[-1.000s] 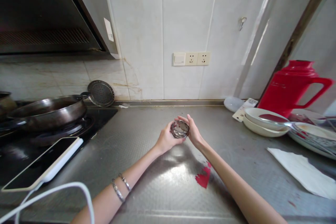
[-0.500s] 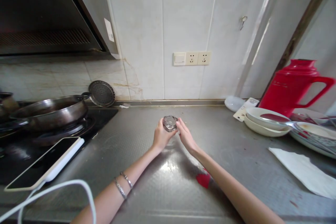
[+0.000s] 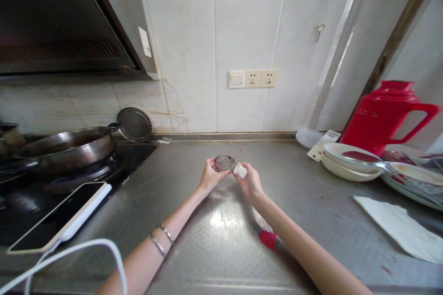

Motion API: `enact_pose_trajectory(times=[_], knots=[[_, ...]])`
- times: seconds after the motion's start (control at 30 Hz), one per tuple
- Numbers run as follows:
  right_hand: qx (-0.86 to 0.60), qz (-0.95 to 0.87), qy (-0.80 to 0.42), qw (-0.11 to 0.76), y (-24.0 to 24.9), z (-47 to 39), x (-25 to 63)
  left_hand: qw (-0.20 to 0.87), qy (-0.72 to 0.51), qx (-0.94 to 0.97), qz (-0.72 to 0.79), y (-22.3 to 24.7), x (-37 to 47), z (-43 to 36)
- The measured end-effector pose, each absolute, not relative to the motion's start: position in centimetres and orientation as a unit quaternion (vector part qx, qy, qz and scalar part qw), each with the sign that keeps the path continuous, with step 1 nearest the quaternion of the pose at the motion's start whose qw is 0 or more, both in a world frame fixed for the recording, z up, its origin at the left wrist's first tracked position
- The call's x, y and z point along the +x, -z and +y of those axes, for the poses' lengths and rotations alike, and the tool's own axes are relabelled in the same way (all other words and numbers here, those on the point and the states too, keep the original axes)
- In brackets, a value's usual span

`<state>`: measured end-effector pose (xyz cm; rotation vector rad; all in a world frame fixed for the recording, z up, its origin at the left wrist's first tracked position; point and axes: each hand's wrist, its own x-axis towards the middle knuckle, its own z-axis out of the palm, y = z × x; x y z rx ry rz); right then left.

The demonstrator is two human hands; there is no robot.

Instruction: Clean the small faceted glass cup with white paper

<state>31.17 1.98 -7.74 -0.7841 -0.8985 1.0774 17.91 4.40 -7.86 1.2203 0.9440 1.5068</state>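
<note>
A small clear, dark-tinted faceted glass dish [image 3: 224,163] is held above the middle of the counter. My left hand [image 3: 212,178] is closed around its left and near side. Just right of the dish, my right hand [image 3: 252,185] pinches a small white folded wad [image 3: 240,171], which looks like paper or cloth. The wad is close to the dish's right rim; whether they touch I cannot tell. Under my right forearm lies a red-ended object [image 3: 268,239], its rest hidden by the arm.
A steel pan [image 3: 69,150] stands on the black stove at left, near a phone [image 3: 57,219] with a white cable [image 3: 100,241]. At right are a red thermos jug [image 3: 384,117], stacked white bowls [image 3: 349,170], a patterned dish [image 3: 415,179] and a white paper sheet [image 3: 398,226].
My right hand has turned and moved slightly off the dish's side, and the white wad now shows in its fingers. The dish is tilted a little differently in my left hand.
</note>
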Motion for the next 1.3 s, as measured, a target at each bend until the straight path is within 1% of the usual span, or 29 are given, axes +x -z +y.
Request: enact_pose_trajectory(times=[0.1,0.17,0.3,0.5,0.63,0.8,0.87,0.97,1.07,1.17,1.3], knots=[[-0.334,-0.266,-0.552,0.716,7.0,1.8,31.3,0.501,-0.609,0.477,0.388,7.6,17.7,4.2],[-0.324,-0.229,-0.573,0.717,6.7,1.8,31.4,0.519,-0.603,0.47,0.382,7.4,17.6,4.1],[-0.334,-0.228,-0.58,0.707,7.0,2.5,32.0,0.571,-0.583,0.466,0.342,7.0,17.0,4.2],[-0.333,-0.237,-0.552,0.727,6.9,3.3,33.4,0.715,-0.503,0.412,0.256,6.4,16.3,3.9],[-0.338,-0.278,-0.508,0.742,5.8,3.5,33.6,0.799,-0.487,0.289,0.203,6.1,16.6,3.6],[-0.369,-0.348,-0.471,0.722,4.6,3.9,34.1,0.82,-0.5,0.225,0.161,5.4,16.7,3.8],[-0.409,-0.404,-0.423,0.701,4.3,4.2,34.5,0.823,-0.5,0.207,0.171,5.3,16.8,4.1],[-0.471,-0.489,-0.316,0.663,4.2,4.6,35.0,0.818,-0.506,0.175,0.209,5.3,17.4,4.6],[-0.505,-0.531,-0.239,0.637,3.9,5.0,35.3,0.802,-0.524,0.138,0.25,5.6,18.1,5.0],[-0.497,-0.569,-0.207,0.622,3.3,5.2,35.2,0.8,-0.514,0.139,0.275,5.6,18.5,4.9],[-0.441,-0.635,-0.157,0.615,2.3,4.9,34.7,0.823,-0.451,0.179,0.295,5.7,18.5,4.1]])
